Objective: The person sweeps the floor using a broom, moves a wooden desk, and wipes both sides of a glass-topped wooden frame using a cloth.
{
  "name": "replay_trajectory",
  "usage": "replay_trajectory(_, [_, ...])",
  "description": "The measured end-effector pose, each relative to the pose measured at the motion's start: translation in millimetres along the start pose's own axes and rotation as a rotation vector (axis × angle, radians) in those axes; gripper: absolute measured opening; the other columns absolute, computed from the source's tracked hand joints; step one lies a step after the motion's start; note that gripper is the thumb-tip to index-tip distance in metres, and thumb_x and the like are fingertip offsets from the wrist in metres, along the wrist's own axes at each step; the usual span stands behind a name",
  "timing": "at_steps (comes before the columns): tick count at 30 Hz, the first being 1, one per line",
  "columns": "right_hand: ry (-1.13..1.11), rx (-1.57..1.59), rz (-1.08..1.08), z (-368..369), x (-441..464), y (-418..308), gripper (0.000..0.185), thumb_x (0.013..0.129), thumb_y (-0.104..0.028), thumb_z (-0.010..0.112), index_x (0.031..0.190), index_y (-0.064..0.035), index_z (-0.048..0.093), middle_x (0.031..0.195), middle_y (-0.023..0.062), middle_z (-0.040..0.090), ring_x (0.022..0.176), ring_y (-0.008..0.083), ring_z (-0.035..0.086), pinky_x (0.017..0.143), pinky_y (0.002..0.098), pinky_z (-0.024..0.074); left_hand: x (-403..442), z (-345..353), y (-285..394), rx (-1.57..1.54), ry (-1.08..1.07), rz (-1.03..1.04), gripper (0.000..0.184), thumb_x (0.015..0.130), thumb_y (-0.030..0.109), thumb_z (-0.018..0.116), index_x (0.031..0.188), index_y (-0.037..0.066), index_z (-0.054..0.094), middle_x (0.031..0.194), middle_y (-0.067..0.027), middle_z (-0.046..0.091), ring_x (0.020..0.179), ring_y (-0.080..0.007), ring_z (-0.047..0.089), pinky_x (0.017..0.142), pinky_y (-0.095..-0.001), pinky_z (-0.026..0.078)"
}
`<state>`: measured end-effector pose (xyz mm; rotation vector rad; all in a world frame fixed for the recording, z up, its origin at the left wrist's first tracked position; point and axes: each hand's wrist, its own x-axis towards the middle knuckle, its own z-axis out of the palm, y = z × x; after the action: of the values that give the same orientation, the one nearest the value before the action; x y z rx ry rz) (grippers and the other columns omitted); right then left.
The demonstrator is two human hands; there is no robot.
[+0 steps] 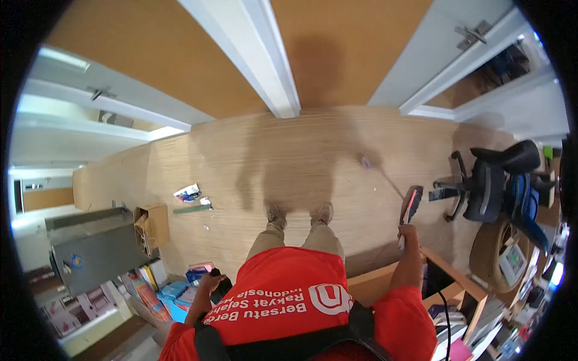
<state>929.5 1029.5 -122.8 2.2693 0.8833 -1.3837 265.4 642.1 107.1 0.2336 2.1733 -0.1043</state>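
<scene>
Head view shows our right grip (408, 233) clenched around the handle of a brush (412, 204), whose dark bristles point forward, away from the grip. To the right of this grip we see an office chair (486, 189). Our left grip (209, 281) meets a dark object (221, 285); we cannot tell how firmly its fingers close. Ahead of it, a wrapper (188, 192) and a green strip (191, 209) lie on the floor (289, 156).

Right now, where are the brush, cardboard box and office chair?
Brush (412, 204): head view, pink strip beside the bristles.
Cardboard box (159, 224): head view, side facing the bare floor.
Office chair (483, 191): head view, dark padded part above the wheeled base.
</scene>
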Motion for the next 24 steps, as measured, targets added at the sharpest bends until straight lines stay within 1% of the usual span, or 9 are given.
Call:
replay_trajectory(3, [-0.104, -0.093, -0.116, 8, 5, -23, 0.034, 0.084, -0.024, 0.057, 0.057, -0.0018, 0.058, 0.052, 0.0105, 0.057, 0.044, 0.0227, 0.055, 0.045, 0.0412, 0.0435, 3, 44, -55, -0.212, -0.007, 0.016, 0.039, 0.068, 0.032, 0.079, 0.085, -0.001, 0.067, 0.078, -0.0129, 0.067, 0.067, -0.0208, 0.062, 0.06, -0.0356, 0.05])
replay_trajectory(5, [-0.194, -0.22, -0.268, 25, -22, -58, 0.034, 0.084, -0.023, 0.058, 0.057, -0.0018, 0.057, 0.051, 0.0109, 0.057, 0.044, 0.0227, 0.054, 0.044, 0.0403, 0.0434, 23, 65, -84, 0.009, -0.065, 0.196, 0.04, 0.068, 0.034, 0.079, 0.085, -0.001, 0.067, 0.079, -0.0122, 0.067, 0.065, -0.02, 0.062, 0.06, -0.0342, 0.05])
replay_trajectory(7, [-0.08, -0.091, -0.182, 48, -80, -90, 0.028, 0.084, -0.02, 0.06, 0.064, 0.0001, 0.059, 0.053, 0.0108, 0.057, 0.044, 0.0221, 0.054, 0.044, 0.0384, 0.0438, 1, 54, -39, -0.278, -0.054, -0.017, 0.04, 0.069, 0.034, 0.078, 0.085, -0.001, 0.066, 0.079, -0.0105, 0.066, 0.065, -0.0184, 0.061, 0.059, -0.0339, 0.05])
replay_trajectory(9, [-0.128, -0.224, -0.315, 70, -113, -119, 0.025, 0.083, -0.019, 0.061, 0.069, 0.0021, 0.058, 0.054, 0.0112, 0.057, 0.044, 0.0216, 0.054, 0.043, 0.0377, 0.0445, 14, 53, -36, -0.493, -0.069, -0.079, 0.041, 0.069, 0.034, 0.078, 0.087, -0.001, 0.067, 0.079, -0.009, 0.066, 0.067, -0.0168, 0.061, 0.06, -0.0335, 0.05])
replay_trajectory(12, [-0.159, -0.321, -0.429, 116, -187, -160, 0.023, 0.08, -0.018, 0.062, 0.074, 0.0037, 0.059, 0.058, 0.0114, 0.058, 0.047, 0.0208, 0.056, 0.044, 0.0375, 0.0455, 23, 31, -34, -0.545, -0.025, -0.002, 0.039, 0.07, 0.032, 0.078, 0.089, 0.0, 0.067, 0.079, -0.0084, 0.065, 0.07, -0.0157, 0.061, 0.062, -0.0326, 0.05])
replay_trajectory(15, [-0.273, -0.55, -0.525, 188, -220, -196, 0.022, 0.081, -0.017, 0.061, 0.081, 0.0048, 0.058, 0.062, 0.0119, 0.058, 0.047, 0.0191, 0.054, 0.045, 0.0353, 0.0479, 52, 31, -86, -0.689, 0.009, 0.054, 0.036, 0.071, 0.029, 0.078, 0.091, 0.001, 0.066, 0.08, -0.0088, 0.065, 0.07, -0.016, 0.061, 0.063, -0.0324, 0.05])
replay_trajectory(19, [-0.485, -0.386, -0.64, 314, -282, -242, 0.026, 0.074, -0.022, 0.063, 0.076, 0.0039, 0.06, 0.061, 0.013, 0.061, 0.051, 0.0207, 0.059, 0.048, 0.037, 0.0479, 70, 20, -156, -0.891, 0.013, -0.052, 0.037, 0.071, 0.03, 0.077, 0.087, 0.0, 0.064, 0.079, -0.0094, 0.065, 0.067, -0.0177, 0.062, 0.061, -0.0343, 0.051])
replay_trajectory(21, [-0.471, -0.72, -0.8, 370, -314, -276, 0.026, 0.073, -0.021, 0.062, 0.076, 0.0051, 0.061, 0.06, 0.0133, 0.06, 0.052, 0.0197, 0.06, 0.048, 0.0353, 0.0485, 90, 34, -208, -0.825, 0.084, -0.121, 0.039, 0.069, 0.032, 0.078, 0.087, 0.0, 0.064, 0.079, -0.0096, 0.065, 0.067, -0.0195, 0.062, 0.061, -0.035, 0.051])
replay_trajectory(24, [-0.448, -0.861, -0.752, 435, -335, -302, 0.028, 0.072, -0.02, 0.062, 0.078, 0.0066, 0.062, 0.06, 0.0126, 0.06, 0.05, 0.0189, 0.059, 0.047, 0.0333, 0.0481, 71, 19, -240, -0.813, 0.129, -0.163, 0.037, 0.068, 0.03, 0.077, 0.088, 0.0, 0.065, 0.08, -0.0098, 0.065, 0.068, -0.0213, 0.064, 0.061, -0.0347, 0.051])
